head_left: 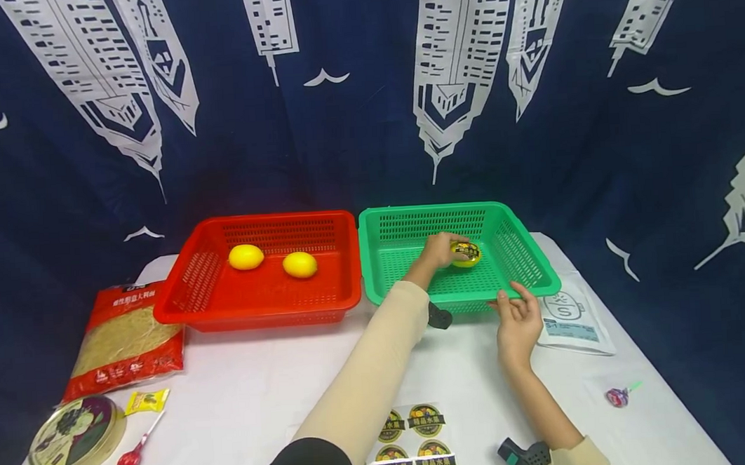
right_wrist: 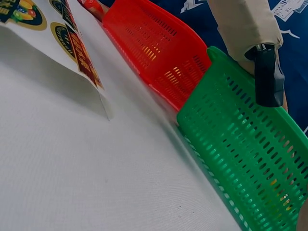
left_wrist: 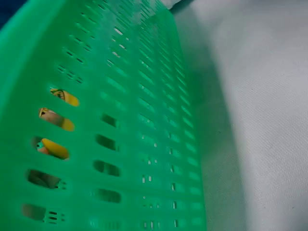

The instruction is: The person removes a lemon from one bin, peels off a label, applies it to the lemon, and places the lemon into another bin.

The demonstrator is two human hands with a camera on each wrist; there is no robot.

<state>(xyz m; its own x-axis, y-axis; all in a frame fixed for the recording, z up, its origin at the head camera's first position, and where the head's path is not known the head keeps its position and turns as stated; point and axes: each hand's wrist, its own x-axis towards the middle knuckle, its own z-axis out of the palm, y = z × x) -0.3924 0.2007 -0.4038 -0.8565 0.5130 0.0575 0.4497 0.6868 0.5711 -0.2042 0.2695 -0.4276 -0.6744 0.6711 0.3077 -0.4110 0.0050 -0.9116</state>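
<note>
My left hand point(head_left: 439, 250) reaches over the front rim of the green basket point(head_left: 374, 260) and grips a yellow lemon point(head_left: 467, 254) that bears a black-and-gold sticker. Through the slots of the basket wall, the left wrist view shows bits of the yellow lemon point(left_wrist: 57, 149). Close to the basket's front rim is my right hand point(head_left: 518, 327), its fingers loosely bent with nothing visible between them. Whether its fingertips touch the rim I cannot tell. The right wrist view shows the green basket point(right_wrist: 226, 130) and the left sleeve point(right_wrist: 240, 24) above it.
Two lemons lie in the red basket point(head_left: 256, 302). A sticker sheet point(head_left: 403, 455) is near the front edge. At left are a pasta bag point(head_left: 125, 337), round tin point(head_left: 73, 438), yellow candy point(head_left: 147, 401) and lollipop point(head_left: 131, 459); at right, a white pouch point(head_left: 573, 320) and another lollipop point(head_left: 618, 396).
</note>
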